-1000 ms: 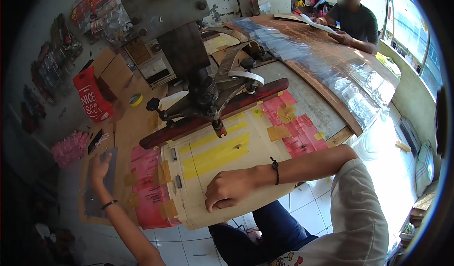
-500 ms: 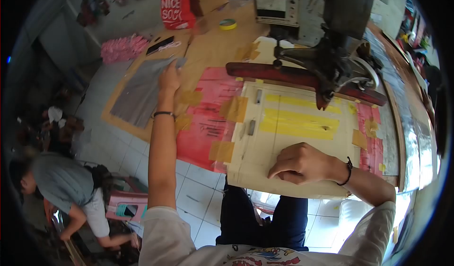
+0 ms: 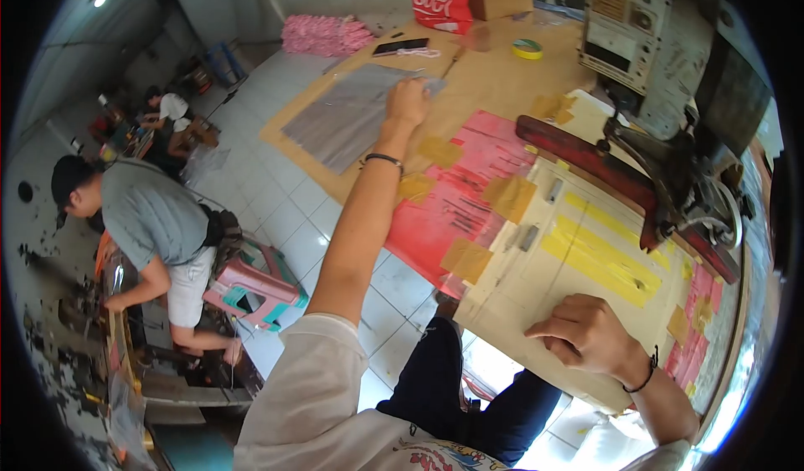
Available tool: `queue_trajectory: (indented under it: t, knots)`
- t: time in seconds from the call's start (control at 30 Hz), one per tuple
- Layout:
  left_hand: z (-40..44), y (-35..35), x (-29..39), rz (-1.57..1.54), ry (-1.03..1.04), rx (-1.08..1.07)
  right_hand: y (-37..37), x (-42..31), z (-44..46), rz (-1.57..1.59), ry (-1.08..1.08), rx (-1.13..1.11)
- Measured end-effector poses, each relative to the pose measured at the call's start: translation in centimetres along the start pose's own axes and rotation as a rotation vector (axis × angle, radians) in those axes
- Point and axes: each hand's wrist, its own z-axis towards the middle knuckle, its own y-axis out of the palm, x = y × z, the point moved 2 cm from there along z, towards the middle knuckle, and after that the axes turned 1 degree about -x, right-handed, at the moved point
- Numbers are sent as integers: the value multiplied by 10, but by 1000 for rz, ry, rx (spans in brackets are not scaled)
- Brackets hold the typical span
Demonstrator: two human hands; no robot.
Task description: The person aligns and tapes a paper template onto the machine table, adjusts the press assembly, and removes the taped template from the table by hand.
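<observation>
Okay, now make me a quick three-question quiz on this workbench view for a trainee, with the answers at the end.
1. True or false: the right hand is over the cream board.
2. Which thing lies beneath the left hand?
A. The red bag
B. The grey sheet
C. The stool
3. Fill in the blank: the broad strips on the cream board are coloured ____.

Key:
1. True
2. B
3. Yellow
</observation>
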Motion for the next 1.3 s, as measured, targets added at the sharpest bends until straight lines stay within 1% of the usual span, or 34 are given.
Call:
queue_trajectory:
  t: [0.13, 0.23, 0.33, 0.43, 0.53, 0.63, 0.8, 0.93, 1.03, 1.13, 1.23, 1.3]
  knots:
    - [-5, -6, 10, 86, -19, -22, 2, 0, 1, -31, 10, 5]
    - [-11, -7, 17, 165, -84, -43, 2, 0, 2, -19, 19, 0]
    - [-7, 7, 4, 106, -51, 49, 1, 0, 3, -21, 24, -8]
    - [0, 11, -3, 0, -73, -62, 1, -1, 3, -22, 34, -21]
    - [2, 6, -4, -4, -95, -143, 2, 1, 3, 8, 26, -23]
    - [4, 7, -5, -37, -59, -110, 1, 2, 0, 39, 32, -15]
    - [-4, -9, 8, -27, -80, -96, -1, 1, 0, 29, 23, -40]
    - [-6, -12, 9, -22, -102, -90, 2, 2, -2, 40, 11, 8]
    - [-3, -12, 6, 25, -84, -95, 1, 1, -2, 32, 10, 0]
    - [-1, -21, 11, 110, -115, -73, -1, 2, -2, 9, 15, -32]
    - [-5, -39, 25, 56, -101, 187, 0, 2, -1, 23, 14, -30]
    - [-4, -44, 26, -149, -15, 513, 0, 2, -2, 27, 18, -20]
